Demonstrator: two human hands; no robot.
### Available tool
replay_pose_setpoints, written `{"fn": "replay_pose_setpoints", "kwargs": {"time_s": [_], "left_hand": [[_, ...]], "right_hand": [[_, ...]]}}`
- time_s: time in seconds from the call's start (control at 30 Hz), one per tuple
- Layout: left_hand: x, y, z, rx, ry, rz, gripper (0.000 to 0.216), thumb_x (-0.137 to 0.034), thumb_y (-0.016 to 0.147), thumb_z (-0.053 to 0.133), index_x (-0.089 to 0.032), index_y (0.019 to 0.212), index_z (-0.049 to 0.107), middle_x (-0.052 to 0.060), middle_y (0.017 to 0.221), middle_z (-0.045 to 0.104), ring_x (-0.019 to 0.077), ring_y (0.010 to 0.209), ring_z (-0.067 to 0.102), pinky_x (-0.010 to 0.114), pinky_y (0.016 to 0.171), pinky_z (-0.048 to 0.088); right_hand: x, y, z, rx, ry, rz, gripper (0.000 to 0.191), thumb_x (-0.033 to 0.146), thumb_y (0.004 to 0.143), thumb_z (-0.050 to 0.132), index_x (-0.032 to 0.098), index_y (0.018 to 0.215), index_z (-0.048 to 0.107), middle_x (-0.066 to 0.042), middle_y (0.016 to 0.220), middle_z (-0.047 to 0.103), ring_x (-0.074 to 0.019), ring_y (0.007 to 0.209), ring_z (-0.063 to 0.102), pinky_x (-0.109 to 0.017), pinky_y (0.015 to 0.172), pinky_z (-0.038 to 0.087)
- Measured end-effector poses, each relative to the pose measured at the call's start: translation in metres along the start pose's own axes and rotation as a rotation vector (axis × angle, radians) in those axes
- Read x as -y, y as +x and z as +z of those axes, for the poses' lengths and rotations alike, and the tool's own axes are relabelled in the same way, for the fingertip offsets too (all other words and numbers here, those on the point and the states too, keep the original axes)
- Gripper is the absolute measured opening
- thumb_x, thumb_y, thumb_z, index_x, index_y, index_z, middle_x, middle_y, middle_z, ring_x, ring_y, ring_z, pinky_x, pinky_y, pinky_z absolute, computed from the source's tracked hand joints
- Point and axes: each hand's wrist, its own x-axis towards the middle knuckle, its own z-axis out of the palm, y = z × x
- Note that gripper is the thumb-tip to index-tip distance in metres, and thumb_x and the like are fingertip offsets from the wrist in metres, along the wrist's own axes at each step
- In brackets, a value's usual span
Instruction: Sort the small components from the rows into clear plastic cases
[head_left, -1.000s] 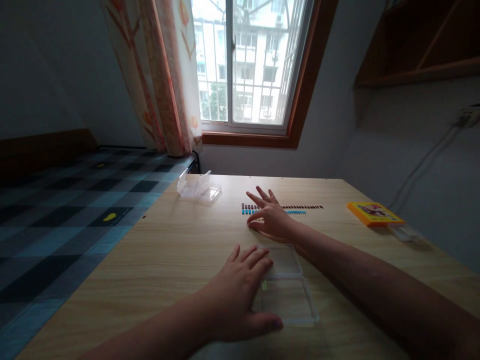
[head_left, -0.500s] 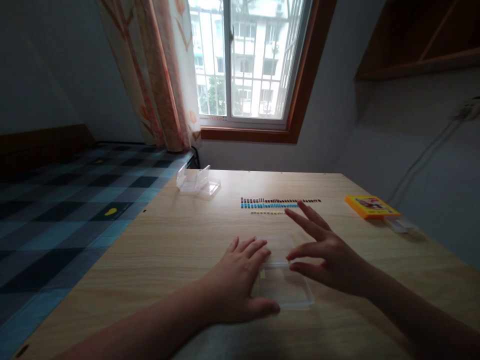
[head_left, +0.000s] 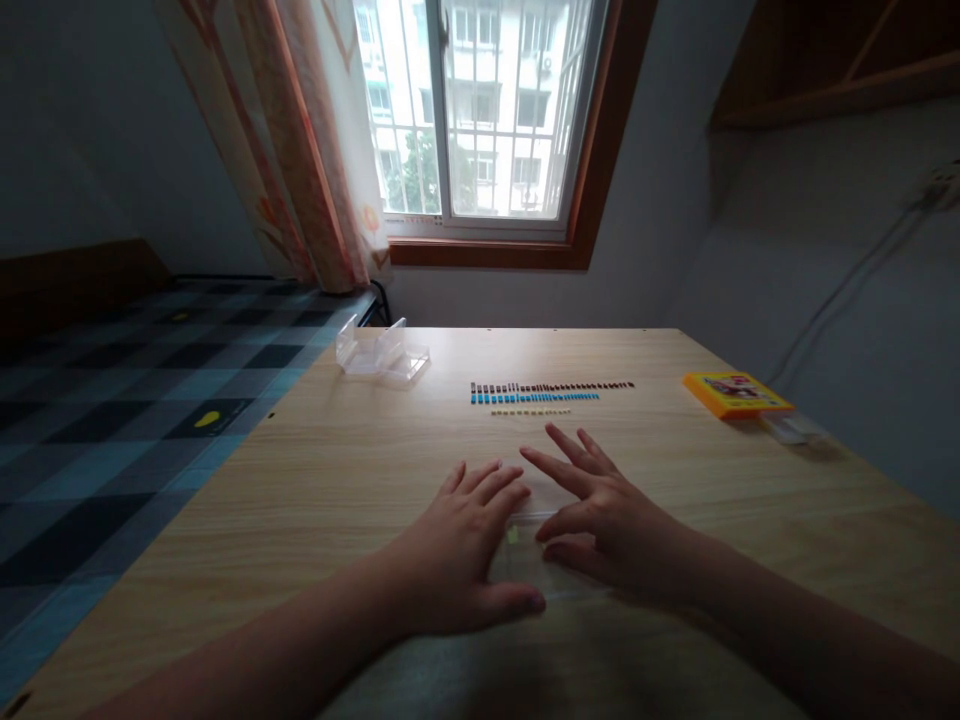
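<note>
My left hand (head_left: 469,555) lies open, fingers stretched and thumb apart, against the left side of a shallow clear plastic box (head_left: 577,590). A small pale yellow piece (head_left: 513,534) shows inside the box near the fingers. Over the box, my right hand (head_left: 600,515) has thumb and index finger brought together, the other fingers fanned out. Whatever sits in that pinch is too small to make out. Beyond the hands run rows of tiny pieces: a dark brown row (head_left: 551,387), a blue row (head_left: 534,398) and a shorter pale yellow row (head_left: 529,412).
Open clear plastic boxes (head_left: 384,355) stand at the table's far left corner. An orange-yellow case (head_left: 735,395) lies near the right edge, with a small clear container (head_left: 787,430) beside it. A checkered bed (head_left: 150,400) borders the wooden table (head_left: 337,480) on the left.
My right hand has moved left and nearer, from beside the yellow row and the box's far edge to over the box. My left hand stays at the box. The view has shifted slightly.
</note>
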Motion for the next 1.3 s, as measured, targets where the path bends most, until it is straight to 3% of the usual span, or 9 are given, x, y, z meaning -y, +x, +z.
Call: {"fn": "replay_pose_setpoints", "kwargs": {"time_s": [0.17,0.33,0.57,0.97,1.3], "left_hand": [[0.002,0.0,0.002,-0.026,-0.016,0.011,0.09,-0.072,0.079,0.069,-0.019,0.149,0.048,0.019,0.161,0.039,0.0422,0.15,0.032,0.068,0.123,0.015],[0.002,-0.001,0.002,-0.027,-0.011,0.013,0.091,-0.074,0.079,0.068,-0.019,0.149,0.048,0.019,0.161,0.039,0.0435,0.15,0.032,0.069,0.122,0.015],[0.001,0.0,0.001,-0.012,0.001,0.009,0.091,-0.073,0.08,0.067,-0.017,0.149,0.047,0.02,0.162,0.037,0.0414,0.151,0.03,0.068,0.122,0.014],[0.003,-0.001,0.003,-0.04,-0.049,0.03,0.091,-0.071,0.08,0.069,-0.02,0.151,0.044,0.017,0.161,0.039,0.0415,0.151,0.031,0.068,0.123,0.013],[0.001,-0.001,0.002,-0.011,-0.014,0.016,0.093,-0.071,0.08,0.068,-0.016,0.151,0.044,0.018,0.162,0.038,0.0413,0.151,0.029,0.067,0.123,0.015]], "right_hand": [[0.0,-0.001,-0.001,-0.01,0.018,0.0,0.02,0.022,0.084,0.078,0.035,0.1,0.08,0.0,0.165,0.033,-0.0353,0.157,0.013,-0.071,0.12,0.017],[-0.001,-0.003,-0.008,-0.079,-0.03,-0.009,0.008,0.025,0.085,0.077,0.032,0.088,0.081,0.001,0.165,0.034,-0.0348,0.157,0.013,-0.07,0.121,0.016],[-0.001,-0.003,-0.01,-0.012,-0.012,-0.038,0.012,0.023,0.086,0.075,0.033,0.086,0.081,0.004,0.166,0.031,-0.0342,0.157,0.011,-0.069,0.122,0.014],[0.014,-0.002,-0.004,0.079,-0.004,0.015,0.03,0.019,0.094,0.061,0.033,0.117,0.074,-0.001,0.167,0.028,-0.0316,0.158,0.008,-0.066,0.122,0.019],[0.012,-0.003,-0.003,0.102,0.001,0.02,0.03,0.019,0.095,0.058,0.033,0.117,0.073,-0.001,0.169,0.024,-0.031,0.158,0.005,-0.066,0.122,0.018]]}}
